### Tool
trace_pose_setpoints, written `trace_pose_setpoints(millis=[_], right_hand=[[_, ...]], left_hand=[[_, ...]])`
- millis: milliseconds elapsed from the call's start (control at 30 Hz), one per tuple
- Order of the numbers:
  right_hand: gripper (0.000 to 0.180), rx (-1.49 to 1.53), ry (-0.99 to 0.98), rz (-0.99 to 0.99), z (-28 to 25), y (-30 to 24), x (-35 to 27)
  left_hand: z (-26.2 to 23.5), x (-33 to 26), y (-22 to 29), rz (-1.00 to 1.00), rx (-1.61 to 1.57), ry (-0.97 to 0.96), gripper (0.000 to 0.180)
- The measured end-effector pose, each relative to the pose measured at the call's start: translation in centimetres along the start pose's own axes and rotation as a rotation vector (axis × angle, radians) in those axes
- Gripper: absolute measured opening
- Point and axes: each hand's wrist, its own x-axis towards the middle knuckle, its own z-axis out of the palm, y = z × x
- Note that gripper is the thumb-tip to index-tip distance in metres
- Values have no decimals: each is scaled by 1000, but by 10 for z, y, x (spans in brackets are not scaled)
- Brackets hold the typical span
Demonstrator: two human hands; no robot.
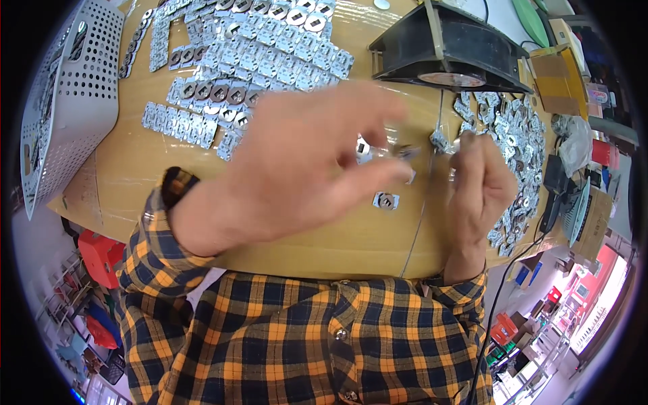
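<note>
While the wooden worktop point(121, 182) filled the middle of the frame, a perforated grey metal housing point(74, 101) stood at its upper left edge and a black fan point(445, 50) sat at the upper right. Rows of flat square metal plates point(250, 61) lay laid out across the upper centre, and a loose heap of the same plates point(520, 142) ran down the right side of the frame.

Lower in the frame, the left hand point(283, 169) hovered blurred over the centre, its fingers spread wide and only the thumb and forefinger drawn towards each other around a small metal piece point(407, 154) at their tips; whether they actually gripped it could not be told through the blur. The right hand point(479, 189) stood just right of it, fingers curled in and pinched on a small silvery part point(442, 140) at its upper tip, from which a thin wire point(415, 229) hung down to the worktop's near edge. The two pieces were near each other, between the hands.

A single square plate point(386, 200) lay on the worktop just below the left hand's thumb, apart from both hands.
</note>
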Motion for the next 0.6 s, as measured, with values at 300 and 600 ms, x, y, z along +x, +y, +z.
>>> trace_pose_setpoints(millis=[300,600], right_hand=[[16,-266,-225,-676,33,-8,-14],[5,-1010,-46,-540,10,13,2]], left_hand=[[-53,-28,-3,84,289,61,24],[-55,-56,-16,266,417,-128,36]])
